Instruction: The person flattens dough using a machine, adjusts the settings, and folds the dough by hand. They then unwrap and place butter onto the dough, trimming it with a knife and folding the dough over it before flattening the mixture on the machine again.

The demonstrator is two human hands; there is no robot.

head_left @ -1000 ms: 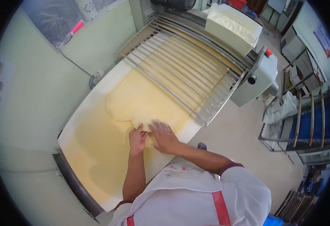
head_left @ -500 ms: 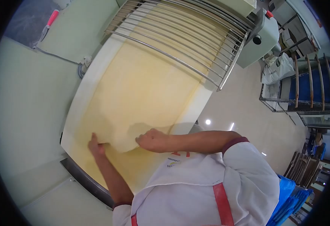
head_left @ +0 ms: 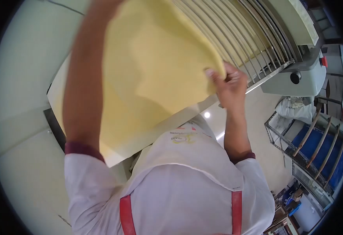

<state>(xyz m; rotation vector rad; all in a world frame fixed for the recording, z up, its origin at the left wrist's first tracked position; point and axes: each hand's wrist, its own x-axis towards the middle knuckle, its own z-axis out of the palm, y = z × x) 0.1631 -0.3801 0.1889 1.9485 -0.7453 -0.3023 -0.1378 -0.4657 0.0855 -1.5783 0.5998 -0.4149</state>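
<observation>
A wide, pale yellow sheet of dough (head_left: 156, 62) spreads over the white belt (head_left: 118, 156) of the machine before me. Its right edge is lifted and curves up off the surface. My right hand (head_left: 232, 84) grips that raised edge, thumb on top and fingers underneath. On the other side my left forearm (head_left: 83, 78) reaches up across the sheet. Beyond the wrist it leaves the top of the view, so my left hand is out of sight.
A steel bar guard (head_left: 234, 31) spans the belt at the upper right, by a grey machine housing (head_left: 301, 76) with a red button (head_left: 323, 62). A metal rack (head_left: 320, 145) with wooden rods and a white bag (head_left: 295, 109) stand on the right. A pale wall (head_left: 18, 86) is on the left.
Both hands have gone from the near end of the dough sheet to farther up. The near part of the sheet is lifted and carried forward, and my view has shifted.
</observation>
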